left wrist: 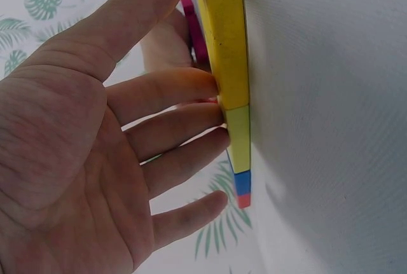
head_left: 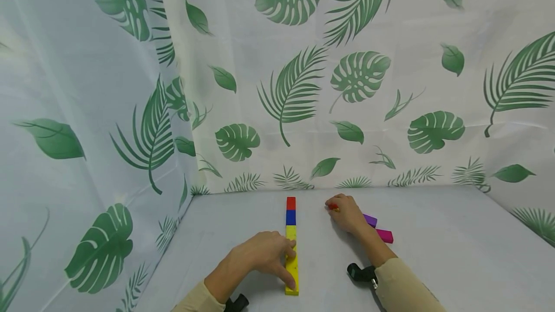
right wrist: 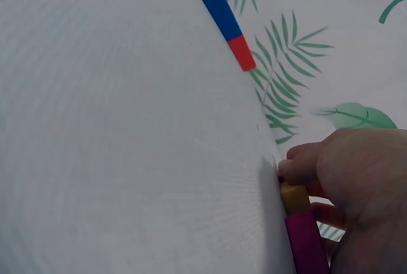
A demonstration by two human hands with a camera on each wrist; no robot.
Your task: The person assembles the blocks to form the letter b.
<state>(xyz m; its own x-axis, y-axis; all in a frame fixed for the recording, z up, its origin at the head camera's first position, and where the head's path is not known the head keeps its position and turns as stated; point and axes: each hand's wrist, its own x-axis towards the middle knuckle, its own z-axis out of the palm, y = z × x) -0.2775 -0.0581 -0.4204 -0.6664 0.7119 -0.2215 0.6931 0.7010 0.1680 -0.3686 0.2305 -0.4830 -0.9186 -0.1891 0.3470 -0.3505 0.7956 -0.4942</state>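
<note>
Left hand (head_left: pixel 263 253) left of block row (head_left: pixel 291 232), fingers extended, touching it. Right hand (head_left: pixel 345 214) right of block row, fingers curled.

Plain Beige and Black

The person wore beige on both arms. The right sleeve (head_left: pixel 407 287) was plain cloth, stopping at a neat edge on the forearm, with small darker marks along its outer side. The left sleeve (head_left: pixel 197 299), only partly visible, matched it in colour. At the right cuff sat a black wrist camera (head_left: pixel 360 273) with a rounded end and a small silvery piece beside the cloth. Its left counterpart (head_left: pixel 238 303) showed as a blunt black stub. Both hands (head_left: pixel 265 253) were bare, creases lining the left palm (left wrist: pixel 51 153).
</note>
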